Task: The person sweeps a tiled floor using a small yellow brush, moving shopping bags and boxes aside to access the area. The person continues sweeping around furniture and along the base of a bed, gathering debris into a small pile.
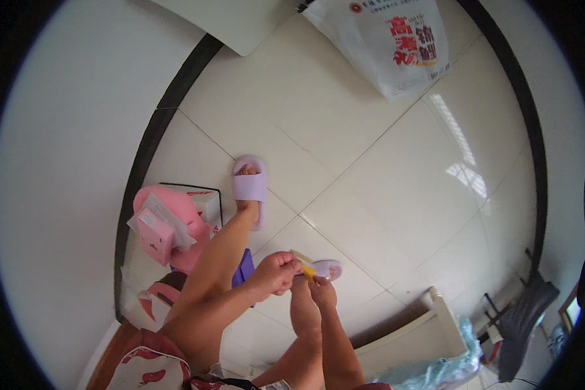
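My left hand (278, 274) grips one end of a small, flat yellow and cream piece (308, 269), whose kind I cannot tell. At its other end, my right hand (323, 291) pinches the yellow part between thumb and fingers. Both hands are close together above my knees. Beyond the piece, partly hidden by my right leg and hand, is a lilac slipper (332, 269) on my foot. The other lilac slipper (249, 187) rests farther ahead on the tiled floor. A purple object (244, 270) shows behind my left forearm.
At left are a pink plush-like item (173, 202), a pink box (155, 236) and a white box (205, 202). A white printed bag (385, 44) lies ahead. A cream wooden furniture frame (409, 341) with blue plastic (434, 374) stands at lower right.
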Tool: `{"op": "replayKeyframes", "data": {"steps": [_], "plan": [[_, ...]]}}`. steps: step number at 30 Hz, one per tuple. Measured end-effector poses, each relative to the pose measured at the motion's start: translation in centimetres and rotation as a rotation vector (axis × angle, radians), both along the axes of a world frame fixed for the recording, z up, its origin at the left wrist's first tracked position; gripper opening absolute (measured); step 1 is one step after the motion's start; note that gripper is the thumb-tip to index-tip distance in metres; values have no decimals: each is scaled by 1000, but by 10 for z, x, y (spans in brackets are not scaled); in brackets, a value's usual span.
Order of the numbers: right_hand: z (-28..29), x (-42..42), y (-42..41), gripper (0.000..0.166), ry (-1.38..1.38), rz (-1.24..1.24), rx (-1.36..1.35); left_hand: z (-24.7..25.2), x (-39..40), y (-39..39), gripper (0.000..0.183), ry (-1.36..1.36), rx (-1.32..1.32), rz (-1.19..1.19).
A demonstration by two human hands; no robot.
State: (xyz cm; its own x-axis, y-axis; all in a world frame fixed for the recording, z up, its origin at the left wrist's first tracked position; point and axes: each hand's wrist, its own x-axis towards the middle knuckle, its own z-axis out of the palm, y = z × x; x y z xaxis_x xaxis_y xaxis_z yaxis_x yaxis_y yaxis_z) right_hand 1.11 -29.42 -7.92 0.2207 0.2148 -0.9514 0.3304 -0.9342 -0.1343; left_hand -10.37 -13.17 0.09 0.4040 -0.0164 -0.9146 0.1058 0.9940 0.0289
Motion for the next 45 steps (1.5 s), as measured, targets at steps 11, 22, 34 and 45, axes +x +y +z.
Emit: {"op": "replayKeyframes", "data": {"steps": [11, 22, 34, 45], "plan": [[71, 49, 121, 27, 1380, -1681, -70, 32, -52, 64, 16, 139, 80, 188], [112, 66, 180, 36, 1457, -1363, -44, 73, -40, 100, 15, 55, 5, 257], [99, 130, 166, 44, 1367, -1278, -448, 102, 44, -2, 13, 35, 15, 836], [155, 73, 134, 35, 444, 128, 453, 116, 31, -81, 20, -37, -47, 979]]}}
